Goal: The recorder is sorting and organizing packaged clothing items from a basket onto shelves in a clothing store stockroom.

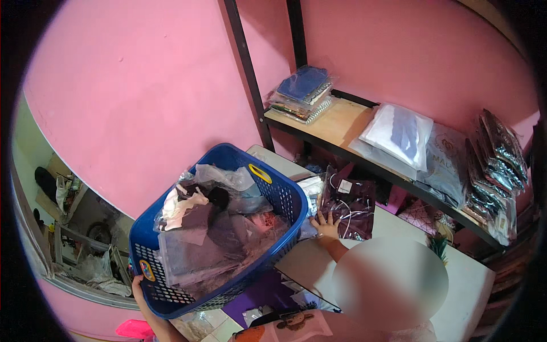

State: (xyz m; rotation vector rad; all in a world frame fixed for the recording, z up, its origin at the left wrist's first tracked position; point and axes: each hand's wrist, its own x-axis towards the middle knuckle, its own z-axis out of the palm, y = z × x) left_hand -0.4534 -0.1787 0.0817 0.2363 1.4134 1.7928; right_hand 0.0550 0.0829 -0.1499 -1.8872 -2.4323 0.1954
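My left hand grips the near left end of a blue plastic laundry basket, beside its yellow handle. The basket is tilted and holds several clear plastic packs of folded clothes, dark, pink and white. My right hand lies with fingers spread at the edge of a dark maroon garment in clear plastic, just right of the basket. White cords or strips show on that garment. A blurred patch hides much of my right forearm.
The white table runs under the packs. Behind it, a black-framed shelf bears packed notebooks, a white packed garment, a grey one and a stack of dark packs. A pink wall with a window-like opening stands at left.
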